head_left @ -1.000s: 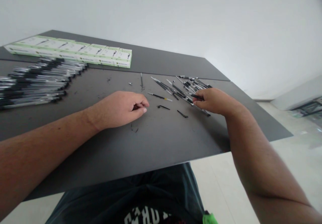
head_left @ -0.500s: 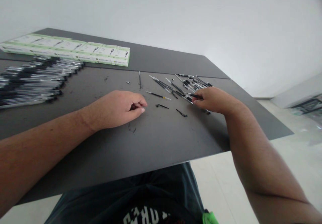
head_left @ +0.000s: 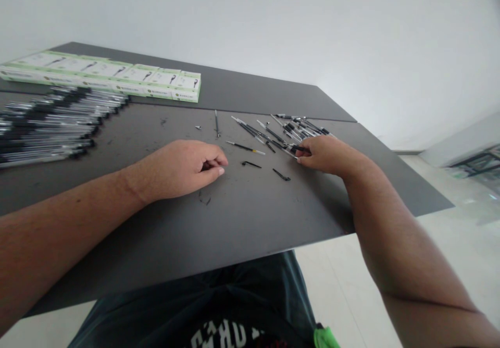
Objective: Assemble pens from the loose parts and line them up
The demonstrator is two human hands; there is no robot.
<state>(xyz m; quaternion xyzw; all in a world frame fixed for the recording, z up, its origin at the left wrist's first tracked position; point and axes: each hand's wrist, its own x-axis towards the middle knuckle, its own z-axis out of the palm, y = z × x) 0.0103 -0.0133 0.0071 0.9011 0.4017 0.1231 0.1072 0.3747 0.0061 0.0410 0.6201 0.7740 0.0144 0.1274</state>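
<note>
My right hand (head_left: 322, 154) reaches in at the near edge of a loose heap of pens and pen parts (head_left: 302, 128). Its thumb and fingers pinch a pen (head_left: 300, 148) with a black end; the rest of that pen is partly hidden by the hand. Resting on the table, my left hand (head_left: 193, 169) has loosely curled fingers, and nothing shows in them. Between the hands lie a refill with a yellow band (head_left: 246, 148), a black pen clip (head_left: 251, 164) and a second black clip (head_left: 281, 174). Several dark refills (head_left: 250, 131) lie just beyond.
A large pile of clear pens with black ends (head_left: 58, 124) covers the table's left side. Behind it stands a row of white and green boxes (head_left: 156, 82). A thin metal-tipped rod (head_left: 217, 124) and a small cone tip (head_left: 198, 127) lie mid-table (head_left: 187, 233).
My right hand has shifted very slightly left and stays low at the heap, still pinching the pen. My left hand has barely moved.
</note>
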